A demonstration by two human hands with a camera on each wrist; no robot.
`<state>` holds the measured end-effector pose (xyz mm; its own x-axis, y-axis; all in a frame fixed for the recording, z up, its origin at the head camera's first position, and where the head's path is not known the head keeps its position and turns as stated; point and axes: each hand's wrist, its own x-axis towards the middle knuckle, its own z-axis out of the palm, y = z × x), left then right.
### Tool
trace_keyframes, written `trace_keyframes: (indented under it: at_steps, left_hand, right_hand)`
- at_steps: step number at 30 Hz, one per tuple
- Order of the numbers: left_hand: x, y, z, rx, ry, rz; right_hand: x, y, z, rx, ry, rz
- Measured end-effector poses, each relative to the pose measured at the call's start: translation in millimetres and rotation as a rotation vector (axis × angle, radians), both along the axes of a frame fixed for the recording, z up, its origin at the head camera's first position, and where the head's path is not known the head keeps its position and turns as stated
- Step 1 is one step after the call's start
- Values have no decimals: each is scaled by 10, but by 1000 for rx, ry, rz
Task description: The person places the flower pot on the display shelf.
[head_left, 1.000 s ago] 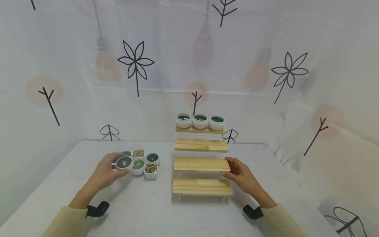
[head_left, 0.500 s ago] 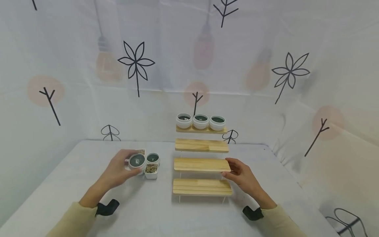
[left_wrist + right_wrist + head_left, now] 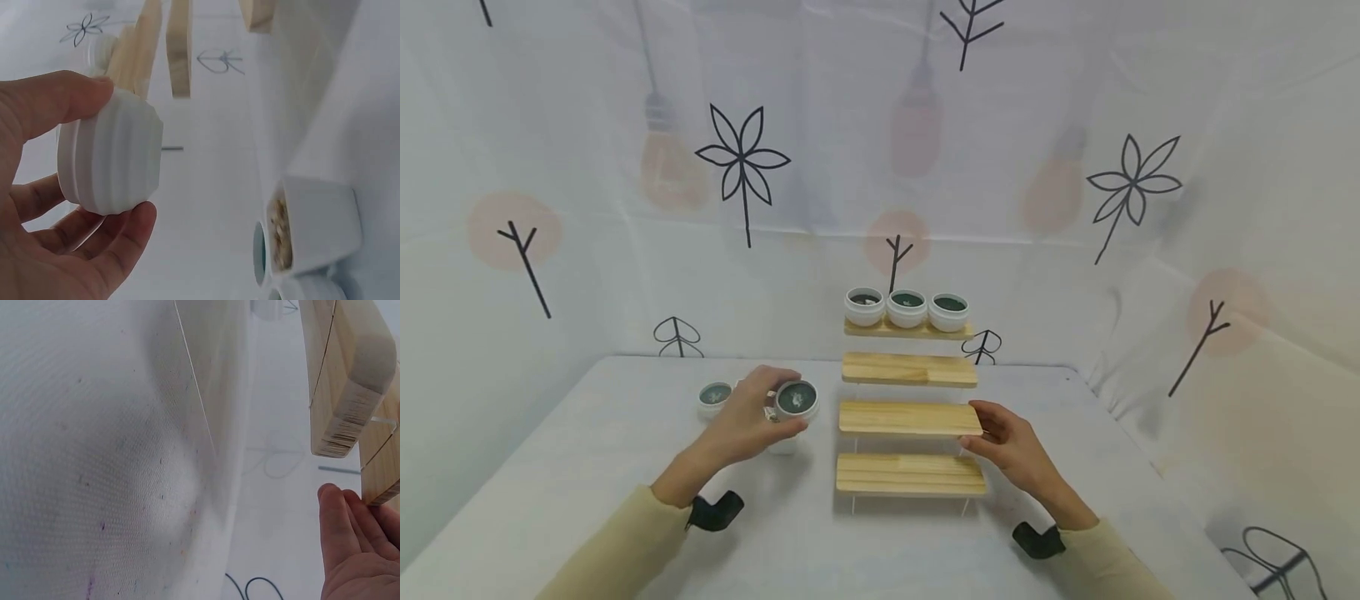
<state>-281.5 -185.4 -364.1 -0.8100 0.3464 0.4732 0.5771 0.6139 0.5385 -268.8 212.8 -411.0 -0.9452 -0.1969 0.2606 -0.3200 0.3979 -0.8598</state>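
Observation:
My left hand (image 3: 745, 421) holds a small white round bowl (image 3: 796, 402) between thumb and fingers, raised above the table left of the stepped wooden stand. Dark green shows inside the bowl; its ribbed white side (image 3: 128, 156) faces the left wrist view. My right hand (image 3: 1011, 442) grips the right end of the stand's second shelf from the front (image 3: 910, 418), thumb below the board's edge and fingers at its end. Behind the left hand, another round bowl (image 3: 715, 396) stands on the table. A square white dish (image 3: 319, 225) with brownish bits shows in the left wrist view.
Three white round bowls (image 3: 907, 308) stand in a row on the top shelf (image 3: 910, 330). The third shelf (image 3: 910, 368) and the front shelf (image 3: 912, 475) are bare wood. A patterned white cloth (image 3: 820, 192) hangs behind the white table (image 3: 775, 550).
My left hand has carried the bowl rightward over the grouped dishes, toward the stand. The round bowl at the group's left is back in view. My right hand has stayed at the shelf.

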Motion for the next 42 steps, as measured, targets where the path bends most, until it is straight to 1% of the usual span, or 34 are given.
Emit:
trace_keyframes:
  at_steps: [2,5,7,10,12,15,20,22,25,28,31,35,39,42]
  left_hand:
    - [0,90,38,8,1,-22]
    - [-7,219,101,21,18,-54]
    - [-24,303,143,36,38,-90]
    - [-58,426,206,59,62,-147]
    - [-86,509,240,64,67,-176]
    - [-128,635,282,66,67,-205]
    - [-193,849,343,74,85,-226]
    - [-218,936,367,82,94,-234]
    - [-252,1071,403,86,108,-242]
    - [-273,1204,441,76,115,-238]
    - [-289,1334,475,74,100,-242]
    - [-316,1483,494,71,88,-254]
    - [-352,1610,493,69,91,-262]
    - [-386,1690,492,71,72,-259]
  right_hand:
    - [8,-10,19,8,-1,-3]
    - [71,-58,113,16,0,-2]
    - [134,-103,200,21,-3,-4]
    - [188,-136,264,38,9,-4]
    - [192,-139,264,39,8,-9]
    - [141,-106,187,35,5,-17]
    - [19,-22,17,30,5,-15]
    - [5,-4,0,25,8,-12]
    - [4,3,8,9,0,-14]
    - [8,6,23,17,1,-17]
    - [4,9,24,23,-1,-20]
    - [-9,7,10,26,-8,-19]
    - [-10,1,6,31,-10,-20]
    - [73,-54,121,50,0,-17]
